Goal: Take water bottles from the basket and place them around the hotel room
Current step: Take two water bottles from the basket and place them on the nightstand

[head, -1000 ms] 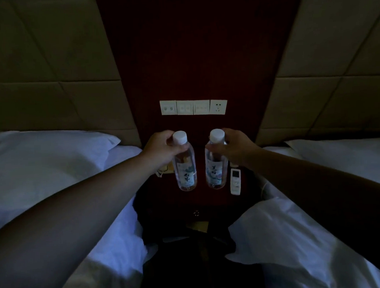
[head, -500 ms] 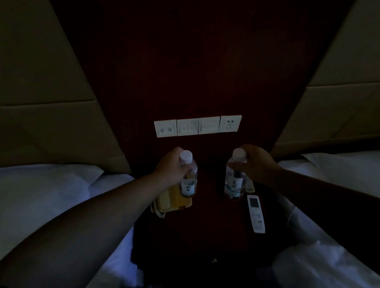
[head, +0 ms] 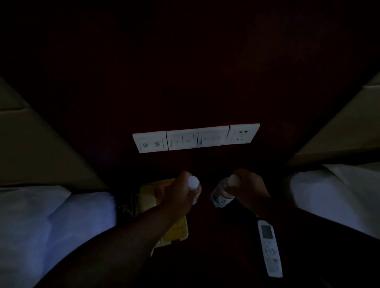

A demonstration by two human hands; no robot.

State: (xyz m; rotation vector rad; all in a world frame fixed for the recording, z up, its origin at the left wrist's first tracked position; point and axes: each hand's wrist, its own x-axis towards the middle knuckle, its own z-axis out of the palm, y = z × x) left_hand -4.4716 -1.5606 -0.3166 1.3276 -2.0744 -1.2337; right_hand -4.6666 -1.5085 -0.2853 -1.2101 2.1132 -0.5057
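The scene is very dim. My left hand (head: 176, 194) grips a small clear water bottle with a white cap (head: 193, 183) near its top, low over the dark nightstand (head: 222, 241). My right hand (head: 251, 190) grips a second bottle (head: 220, 197), whose labelled body leans to the left. The two bottles are a short gap apart at the back of the nightstand, below the wall switches. Whether their bases touch the top I cannot tell. No basket is in view.
A yellow telephone (head: 152, 198) lies under my left forearm. A white remote control (head: 270, 247) lies at the front right of the nightstand. White switch and socket plates (head: 195, 138) sit on the dark wall panel. White beds (head: 46, 228) (head: 341, 197) flank both sides.
I have leaned in closer over the nightstand. Both hands have carried the bottles lower and toward its back, and the right bottle now tilts.
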